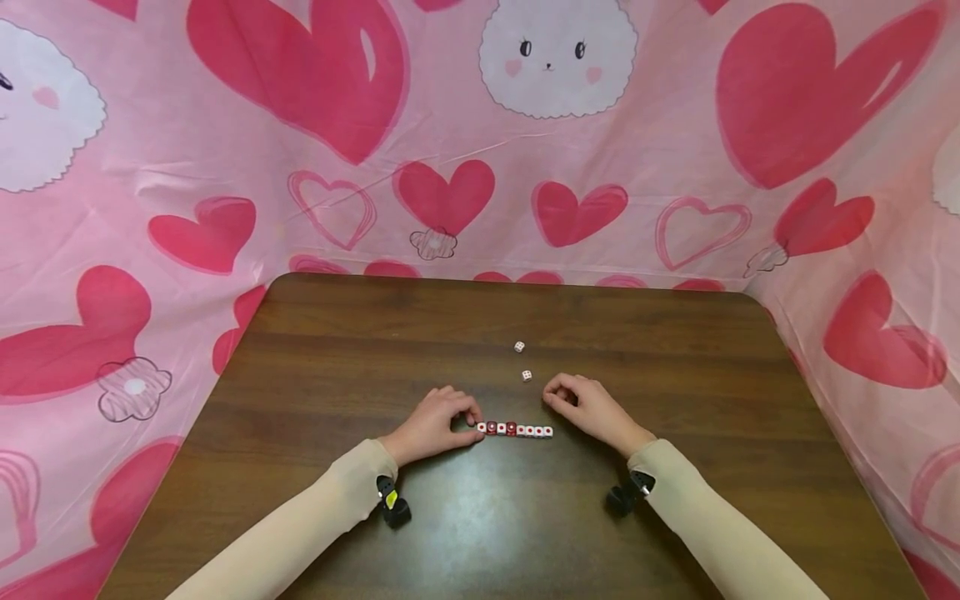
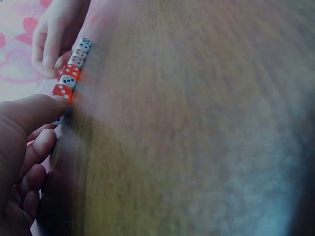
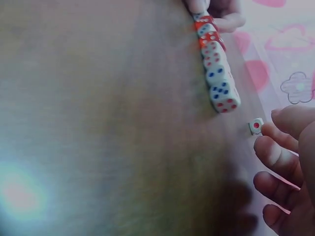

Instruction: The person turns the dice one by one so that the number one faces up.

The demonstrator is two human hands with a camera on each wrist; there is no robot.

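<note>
A straight row of several dice (image 1: 530, 432), mostly white with two red dice (image 1: 512, 428) (image 1: 492, 427) among them, lies in front of the person. At the row's left end, the left hand (image 1: 431, 427) pinches a white die (image 1: 482, 427) between thumb and forefinger. The thumb partly covers that die in the left wrist view. Beyond the right end hovers the right hand (image 1: 594, 408), fingers loosely bent, nothing seen between them. Near its fingertips sits a loose white die (image 1: 527, 376), apart from the row; another white die (image 1: 519, 347) lies farther back.
The brown wooden table (image 1: 360, 325) has rounded far corners. A pink cloth (image 1: 495, 142) printed with hearts hangs behind it and along both sides. Each wrist wears a black strap with a small camera (image 1: 396, 511).
</note>
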